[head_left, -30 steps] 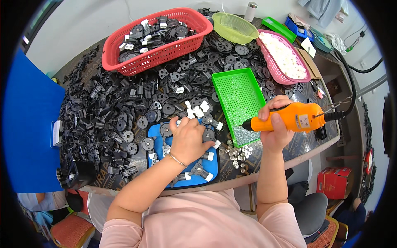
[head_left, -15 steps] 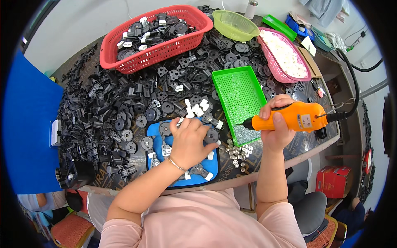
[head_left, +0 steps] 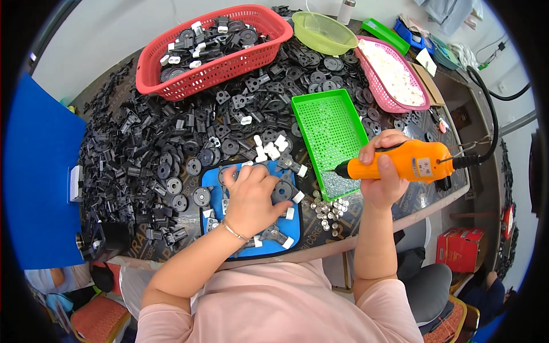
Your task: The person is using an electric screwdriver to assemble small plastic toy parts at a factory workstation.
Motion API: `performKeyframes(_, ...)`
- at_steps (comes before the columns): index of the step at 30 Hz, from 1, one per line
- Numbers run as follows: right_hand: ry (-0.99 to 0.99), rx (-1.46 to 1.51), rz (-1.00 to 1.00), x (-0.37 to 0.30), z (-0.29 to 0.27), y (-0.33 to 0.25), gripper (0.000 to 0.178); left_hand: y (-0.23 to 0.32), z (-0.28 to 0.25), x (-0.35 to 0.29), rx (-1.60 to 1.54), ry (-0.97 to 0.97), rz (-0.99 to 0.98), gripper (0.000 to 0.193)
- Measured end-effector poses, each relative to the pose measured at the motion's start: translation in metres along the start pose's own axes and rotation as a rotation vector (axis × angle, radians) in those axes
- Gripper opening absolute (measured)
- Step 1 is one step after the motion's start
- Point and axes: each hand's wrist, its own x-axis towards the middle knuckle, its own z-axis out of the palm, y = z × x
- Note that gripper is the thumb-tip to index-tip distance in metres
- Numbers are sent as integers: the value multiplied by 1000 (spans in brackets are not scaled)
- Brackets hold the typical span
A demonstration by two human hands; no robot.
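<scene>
My left hand (head_left: 255, 200) reaches over a blue mat (head_left: 214, 178), with a black wheel part (head_left: 283, 192) with a white tip between its thumb and fingers. Its fingertips are partly hidden behind the hand. Other black assemblies with white ends lie around it on the mat, one (head_left: 275, 235) at the near edge. My right hand (head_left: 382, 171) is wrapped round an orange electric screwdriver (head_left: 423, 161), held level above the table. The tool's dark tip points left, over the near end of a green perforated tray (head_left: 329, 123) with small silvery screws (head_left: 340, 186) in it.
Loose black parts (head_left: 134, 137) cover the table's left and middle. Behind are a red basket (head_left: 214, 62) of parts, a yellow-green basket (head_left: 324, 34) and a pink basket (head_left: 393, 74) of white pieces. Small metal caps (head_left: 330, 212) lie beside the mat. A black cable (head_left: 490, 120) runs from the screwdriver.
My left hand has shifted slightly, and the black wheel part by its thumb has moved left and turned a little. The right hand keeps the screwdriver in nearly the same place.
</scene>
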Motion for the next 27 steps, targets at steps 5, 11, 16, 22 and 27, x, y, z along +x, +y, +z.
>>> performKeyframes(5, 1, 0, 8, 0, -2, -1, 26, -3, 11, 14, 18, 7, -5, 37)
performKeyframes(11, 1, 1, -1, 2, -1, 1, 25, -5, 14, 16, 79, -22, -19, 41)
performKeyframes(16, 4, 24, -11, 9, 0, 5, 23, -2, 15, 17, 68, -29, -3, 34)
performKeyframes(22, 36, -56, -10, 10, 3, 15, 21, 2, 13, 17, 134, -57, -16, 40)
performKeyframes(27, 45, -86, 30, 8, 4, 25, 21, 5, 11, 20, 165, -67, -17, 38)
